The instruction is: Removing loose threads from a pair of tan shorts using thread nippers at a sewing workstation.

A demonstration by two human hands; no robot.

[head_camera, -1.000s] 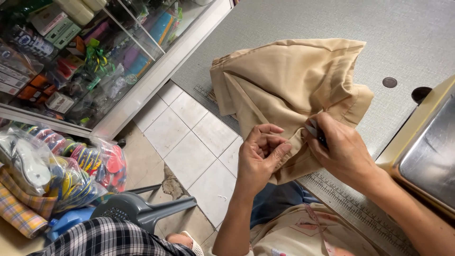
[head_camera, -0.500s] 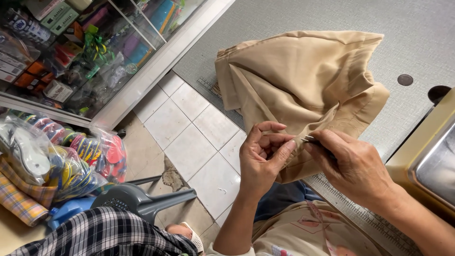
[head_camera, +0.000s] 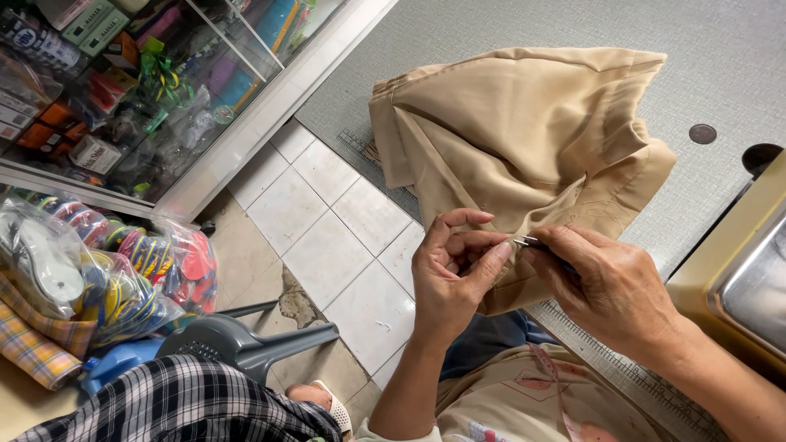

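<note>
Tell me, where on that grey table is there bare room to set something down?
The grey tabletop is bare above the tan garment and to its right, toward the small round dark disc. It is crowded where the left hand and right hand pinch the cloth.

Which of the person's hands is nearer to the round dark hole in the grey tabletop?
The right hand. It works at the beige cloth's edge, below and left of the hole. The left hand pinches the same edge farther left, out over the tiled floor.
</note>
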